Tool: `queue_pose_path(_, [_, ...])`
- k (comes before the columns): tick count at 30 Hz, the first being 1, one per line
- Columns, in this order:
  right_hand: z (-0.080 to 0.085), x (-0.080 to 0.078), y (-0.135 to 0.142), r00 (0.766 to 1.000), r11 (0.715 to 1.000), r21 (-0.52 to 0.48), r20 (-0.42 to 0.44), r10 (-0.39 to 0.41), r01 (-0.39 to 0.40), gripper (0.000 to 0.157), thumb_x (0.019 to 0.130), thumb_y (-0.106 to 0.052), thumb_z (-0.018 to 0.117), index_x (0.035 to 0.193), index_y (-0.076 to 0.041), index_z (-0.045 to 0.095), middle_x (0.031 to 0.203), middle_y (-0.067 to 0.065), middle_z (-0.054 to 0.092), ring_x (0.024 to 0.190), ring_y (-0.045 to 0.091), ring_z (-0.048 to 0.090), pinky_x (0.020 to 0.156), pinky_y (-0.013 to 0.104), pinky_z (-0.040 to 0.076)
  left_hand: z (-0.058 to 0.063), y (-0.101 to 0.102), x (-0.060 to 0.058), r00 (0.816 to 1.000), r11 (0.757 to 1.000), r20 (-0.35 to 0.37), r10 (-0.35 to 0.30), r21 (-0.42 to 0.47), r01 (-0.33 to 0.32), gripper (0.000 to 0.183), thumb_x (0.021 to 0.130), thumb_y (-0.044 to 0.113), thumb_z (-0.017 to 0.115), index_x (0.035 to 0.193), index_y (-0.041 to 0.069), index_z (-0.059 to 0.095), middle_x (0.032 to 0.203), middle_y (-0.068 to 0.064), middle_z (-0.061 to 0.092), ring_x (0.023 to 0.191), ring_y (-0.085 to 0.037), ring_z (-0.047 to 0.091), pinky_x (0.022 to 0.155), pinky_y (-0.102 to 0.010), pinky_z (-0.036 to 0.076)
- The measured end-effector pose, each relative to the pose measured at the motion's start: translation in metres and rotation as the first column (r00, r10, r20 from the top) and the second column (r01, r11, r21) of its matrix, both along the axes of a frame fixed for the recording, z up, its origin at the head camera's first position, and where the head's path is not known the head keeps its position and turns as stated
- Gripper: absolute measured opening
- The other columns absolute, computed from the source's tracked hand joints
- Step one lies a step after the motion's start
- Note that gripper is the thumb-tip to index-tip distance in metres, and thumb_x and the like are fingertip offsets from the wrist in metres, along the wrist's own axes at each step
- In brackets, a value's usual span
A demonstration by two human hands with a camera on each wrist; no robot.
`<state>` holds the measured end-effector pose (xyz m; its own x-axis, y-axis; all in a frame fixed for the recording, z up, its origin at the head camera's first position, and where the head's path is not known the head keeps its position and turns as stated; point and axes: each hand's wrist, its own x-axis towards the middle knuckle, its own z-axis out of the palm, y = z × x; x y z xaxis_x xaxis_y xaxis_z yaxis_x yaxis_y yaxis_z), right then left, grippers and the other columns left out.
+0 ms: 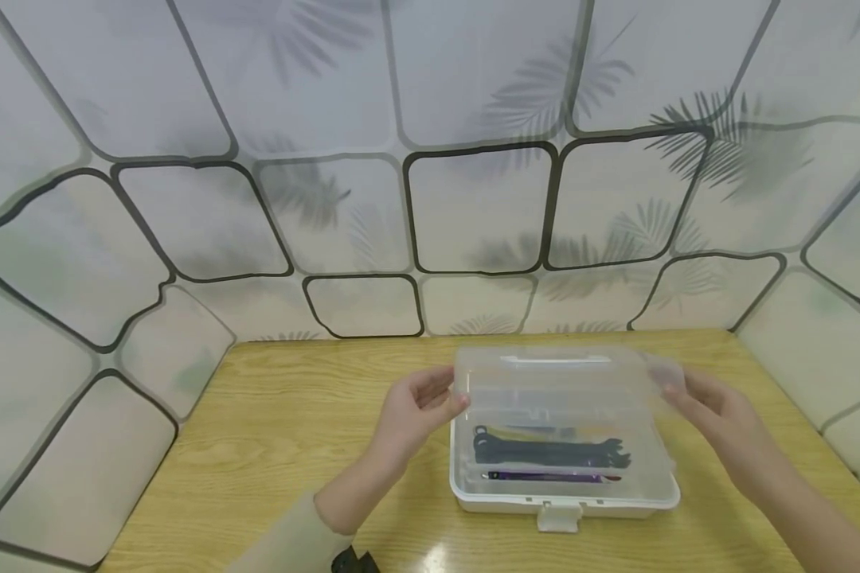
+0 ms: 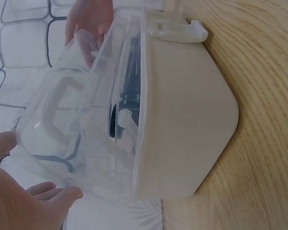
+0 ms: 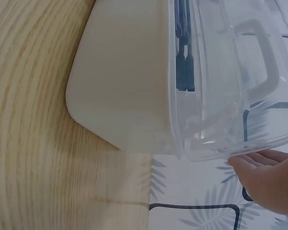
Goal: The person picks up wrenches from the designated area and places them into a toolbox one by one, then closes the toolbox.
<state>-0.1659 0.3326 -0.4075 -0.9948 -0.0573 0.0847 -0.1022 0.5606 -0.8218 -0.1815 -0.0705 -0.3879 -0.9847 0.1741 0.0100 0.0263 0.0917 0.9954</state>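
A white plastic storage box (image 1: pixel 494 506) stands on the wooden table, its clear lid (image 1: pixel 555 386) raised at the front and tilted back. My left hand (image 1: pixel 412 418) holds the lid's left edge, thumb in front and fingers behind. On the opposite edge my right hand (image 1: pixel 720 414) grips the lid between thumb and fingers. Through the clear plastic I see dark open-ended wrenches (image 1: pixel 545 450) and a slim purple-handled tool (image 1: pixel 552 477) lying in the box. A white carry handle (image 3: pixel 268 60) is set into the lid.
A white latch (image 1: pixel 559 519) hangs from the box's front. The wooden table (image 1: pixel 287 446) extends left of the box. Behind and on both sides hangs a pale curtain (image 1: pixel 473 215) with dark outlines and leaf prints. A black object (image 1: pixel 354 560) shows by my left sleeve.
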Motion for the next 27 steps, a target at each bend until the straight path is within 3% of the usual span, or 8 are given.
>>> queue_pose_path(5, [-0.005, 0.005, 0.002, 1.000, 1.000, -0.003, -0.002, -0.005, 0.005, 0.053, 0.111, -0.019, 0.057, 0.155, 0.008, 0.044, 0.120, -0.044, 0.054, 0.108, -0.025, 0.052, 0.084, 0.006, 0.045, -0.007, -0.002, 0.004, 0.999, 1.000, -0.040, -0.023, -0.008, 0.023, 0.054, 0.093, 0.004, 0.080, 0.141, -0.010, 0.059, 0.148, -0.028, 0.061, 0.142, -0.043, 0.057, 0.117, -0.042, 0.049])
queue_pose_path(9, [-0.010, 0.012, 0.005, 1.000, 1.000, 0.011, 0.016, 0.010, -0.010, 0.058, 0.109, -0.019, 0.060, 0.159, 0.005, 0.040, 0.136, -0.033, 0.055, 0.110, -0.026, 0.051, 0.085, 0.006, 0.047, -0.011, -0.004, 0.011, 0.997, 0.999, -0.058, -0.044, -0.026, 0.043, 0.059, 0.090, 0.001, 0.081, 0.143, -0.012, 0.057, 0.150, -0.029, 0.058, 0.142, -0.044, 0.057, 0.116, -0.040, 0.049])
queue_pose_path(15, [-0.022, 0.023, 0.003, 0.996, 0.996, -0.080, -0.082, 0.043, -0.050, 0.059, 0.105, -0.003, 0.063, 0.160, 0.001, 0.041, 0.139, -0.037, 0.050, 0.119, -0.024, 0.053, 0.089, 0.004, 0.051, -0.020, -0.005, 0.020, 0.992, 0.997, -0.111, -0.057, -0.053, 0.052, 0.065, 0.086, -0.001, 0.084, 0.144, -0.011, 0.056, 0.152, -0.028, 0.057, 0.141, -0.046, 0.057, 0.115, -0.039, 0.049])
queue_pose_path(19, [-0.032, 0.031, 0.003, 0.995, 0.988, -0.140, -0.089, 0.053, -0.065, 0.066, 0.102, 0.004, 0.064, 0.163, -0.010, 0.041, 0.140, -0.040, 0.048, 0.121, -0.024, 0.052, 0.091, 0.003, 0.051, -0.029, -0.007, 0.026, 0.979, 0.995, -0.193, -0.071, -0.076, 0.057, 0.068, 0.082, -0.002, 0.087, 0.142, -0.012, 0.057, 0.151, -0.028, 0.057, 0.139, -0.048, 0.057, 0.114, -0.040, 0.049])
queue_pose_path(22, [-0.038, 0.036, 0.003, 0.996, 0.991, -0.129, -0.082, 0.036, -0.046, 0.070, 0.101, 0.004, 0.068, 0.163, -0.015, 0.041, 0.140, -0.041, 0.047, 0.121, -0.026, 0.050, 0.092, 0.000, 0.047, -0.038, -0.008, 0.029, 0.963, 0.993, -0.257, -0.086, -0.106, 0.060, 0.070, 0.080, -0.002, 0.089, 0.142, -0.013, 0.057, 0.150, -0.029, 0.057, 0.138, -0.048, 0.058, 0.113, -0.041, 0.050])
queue_pose_path(27, [-0.044, 0.042, 0.001, 0.990, 0.996, -0.075, -0.130, 0.045, -0.056, 0.075, 0.097, 0.004, 0.072, 0.163, -0.008, 0.040, 0.147, -0.040, 0.044, 0.125, -0.028, 0.046, 0.097, -0.003, 0.041, -0.053, -0.010, 0.033, 0.930, 0.989, -0.354, -0.101, -0.140, 0.054, 0.073, 0.079, -0.002, 0.090, 0.143, -0.012, 0.057, 0.150, -0.027, 0.058, 0.136, -0.047, 0.059, 0.112, -0.041, 0.051])
